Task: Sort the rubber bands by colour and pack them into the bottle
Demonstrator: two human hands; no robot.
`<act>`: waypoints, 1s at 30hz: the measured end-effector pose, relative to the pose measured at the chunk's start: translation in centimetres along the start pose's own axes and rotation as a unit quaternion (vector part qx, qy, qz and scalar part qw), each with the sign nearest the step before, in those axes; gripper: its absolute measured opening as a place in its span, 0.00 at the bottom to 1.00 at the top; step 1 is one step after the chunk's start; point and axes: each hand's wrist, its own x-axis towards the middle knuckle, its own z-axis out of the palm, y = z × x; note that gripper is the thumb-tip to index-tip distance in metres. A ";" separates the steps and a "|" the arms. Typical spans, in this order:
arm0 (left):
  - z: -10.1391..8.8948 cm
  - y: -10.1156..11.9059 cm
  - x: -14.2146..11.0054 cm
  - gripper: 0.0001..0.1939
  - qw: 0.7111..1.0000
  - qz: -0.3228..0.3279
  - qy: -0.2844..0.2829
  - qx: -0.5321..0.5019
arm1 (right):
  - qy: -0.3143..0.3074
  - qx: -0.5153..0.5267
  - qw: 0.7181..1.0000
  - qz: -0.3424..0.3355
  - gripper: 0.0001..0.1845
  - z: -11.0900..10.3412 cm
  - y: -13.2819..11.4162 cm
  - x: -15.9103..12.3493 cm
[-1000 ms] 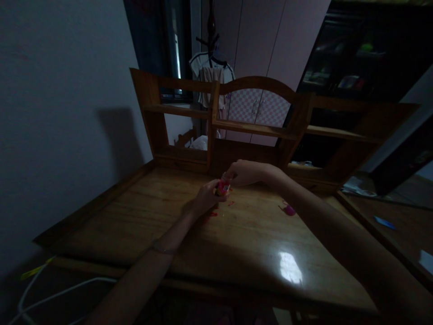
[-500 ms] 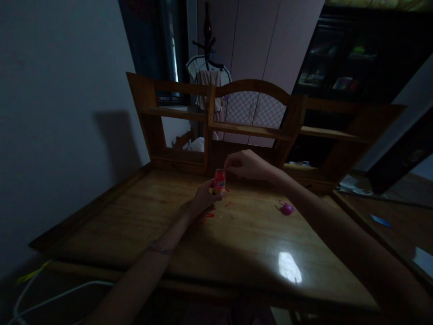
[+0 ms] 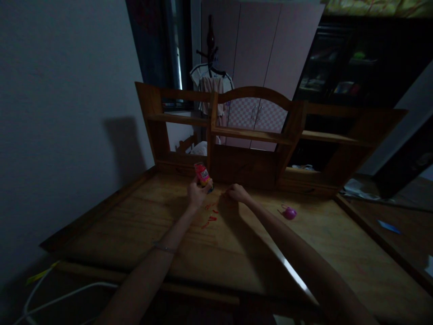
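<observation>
My left hand point(image 3: 196, 194) is wrapped round a small jar point(image 3: 202, 173) with a red-pink front and some yellow low down. The jar is tilted to the left and raised over the desk. My right hand point(image 3: 237, 192) is down at the desktop to the right of the jar, its fingers drawn together; what they hold, if anything, is too small to make out. Several thin red pieces point(image 3: 212, 218) lie scattered on the wood below and between the two hands.
A round purple object point(image 3: 289, 213) with a thin loop lies on the desktop point(image 3: 162, 207) to the right. At the back rises a wooden shelf unit point(image 3: 252, 133). A white cable point(image 3: 71, 291) hangs at the front left edge, and a wall stands on the left.
My right hand has moved from beside the jar's mouth down to the desktop. My left hand has shifted the jar leftward and upward and tipped it from upright to leaning left.
</observation>
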 end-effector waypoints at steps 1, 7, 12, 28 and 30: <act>0.0 0.1 0.0 0.24 1.000 0.001 0.002 0.001 | -0.005 0.005 1.000 -0.006 0.15 0.3 -0.4 0.3; -0.7 0.2 0.6 0.24 0.999 0.001 0.035 0.005 | -0.005 0.026 0.998 -0.061 0.13 1.0 -2.8 1.8; -1.8 -0.4 1.8 0.26 0.992 -0.014 0.124 0.022 | 0.029 0.010 0.997 -0.072 0.17 1.8 -4.0 2.3; -3.9 -1.5 3.5 0.25 0.962 -0.004 0.266 0.063 | -0.038 -0.013 0.968 -0.246 0.15 3.6 -8.7 3.4; -5.3 -2.0 4.4 0.26 0.951 -0.001 0.303 0.058 | -0.065 -0.017 0.963 -0.259 0.12 3.8 -8.2 2.5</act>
